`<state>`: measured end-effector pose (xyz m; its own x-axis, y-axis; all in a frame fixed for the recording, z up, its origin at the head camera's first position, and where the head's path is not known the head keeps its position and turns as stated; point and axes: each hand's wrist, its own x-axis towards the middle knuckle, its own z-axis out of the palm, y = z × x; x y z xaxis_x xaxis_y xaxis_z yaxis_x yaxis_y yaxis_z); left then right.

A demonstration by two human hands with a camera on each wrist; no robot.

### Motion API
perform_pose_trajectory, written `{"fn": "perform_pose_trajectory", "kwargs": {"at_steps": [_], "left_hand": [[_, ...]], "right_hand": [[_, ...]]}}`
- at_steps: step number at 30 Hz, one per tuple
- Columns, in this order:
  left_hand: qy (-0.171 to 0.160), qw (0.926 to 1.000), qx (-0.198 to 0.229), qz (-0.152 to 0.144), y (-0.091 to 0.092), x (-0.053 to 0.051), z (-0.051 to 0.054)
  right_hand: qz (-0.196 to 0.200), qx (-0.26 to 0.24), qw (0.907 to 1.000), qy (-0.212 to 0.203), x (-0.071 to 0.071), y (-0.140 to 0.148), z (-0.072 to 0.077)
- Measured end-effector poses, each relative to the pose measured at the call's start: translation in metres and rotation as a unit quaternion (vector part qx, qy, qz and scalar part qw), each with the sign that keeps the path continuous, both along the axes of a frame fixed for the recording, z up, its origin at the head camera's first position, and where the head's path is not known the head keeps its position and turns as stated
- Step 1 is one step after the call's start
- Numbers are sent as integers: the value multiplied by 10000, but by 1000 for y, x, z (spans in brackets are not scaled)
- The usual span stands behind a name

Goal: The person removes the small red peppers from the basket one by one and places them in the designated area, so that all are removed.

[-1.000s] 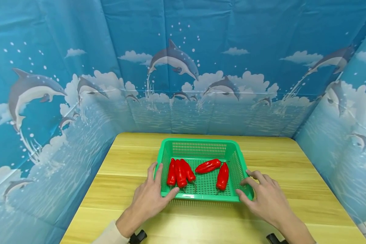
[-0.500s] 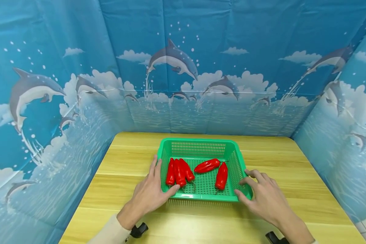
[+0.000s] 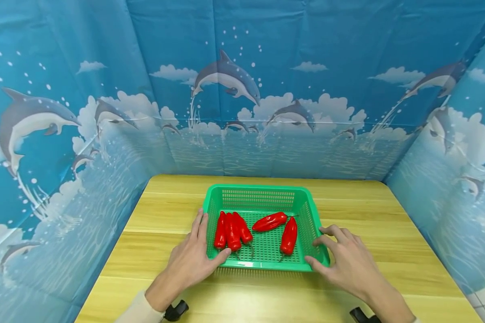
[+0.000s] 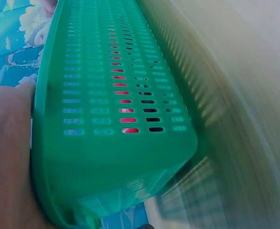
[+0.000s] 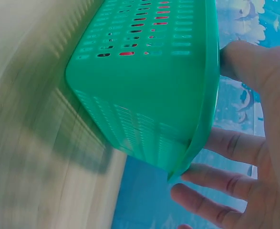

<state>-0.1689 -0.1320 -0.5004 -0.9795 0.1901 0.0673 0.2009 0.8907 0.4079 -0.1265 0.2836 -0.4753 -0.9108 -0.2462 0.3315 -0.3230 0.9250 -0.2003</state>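
On the desk (image 3: pixel 392 264), between the two hands, lies the green basket (image 3: pixel 266 266); its long axis runs left to right across the person's front, a short side facing each palm; both hands touch it, so neither is nearer. Left hand (image 3: pixel 187 262) at the near left corner: fingers nearly straight along the left side, thumb spread away from them and laid on the near rim; right hand (image 3: pixel 349 262) at the near right corner: fingers bent at the right rim, thumb on the near rim, the corner pinched between. Base appears to rest on the desk; not certain. Inside: three red peppers (image 3: pixel 232 233) side by side toward the left hand; two other peppers (image 3: pixel 288 236) in the right half. Judgement: contact is at the near corners only; the far side, beyond both hands, would dip if lifted.
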Motion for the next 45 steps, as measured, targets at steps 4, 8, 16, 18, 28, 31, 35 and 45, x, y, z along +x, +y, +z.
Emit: {"fn": "perform_pose_trajectory", "kwargs": {"at_steps": [4,8,16,18,28,31,35,45], "left_hand": [[-16,10000,59,21,-3,2,1],[-42,9999,112,-7,-3,2,1],[17,9999,66,-112,-4,-1,5],[40,9999,39,-105,-4,-2,6],[116,9998,-127,-83,0,-9,11],[187,9995,-202,-159,1,-10,11],[196,9990,-271,-285,2,-13,10],[133,9990,-189,-386,2,-13,2]], "right_hand": [[54,-21,10000,53,0,-2,-1],[117,-41,9998,180,-1,-2,0],[152,-83,9992,371,-11,1,9],[206,-30,9990,406,-14,1,11],[495,189,9957,764,-35,-4,35],[646,292,9949,718,-43,-7,43],[864,414,9943,477,-55,-13,52],[1351,604,9880,-444,-90,-29,63]]}}
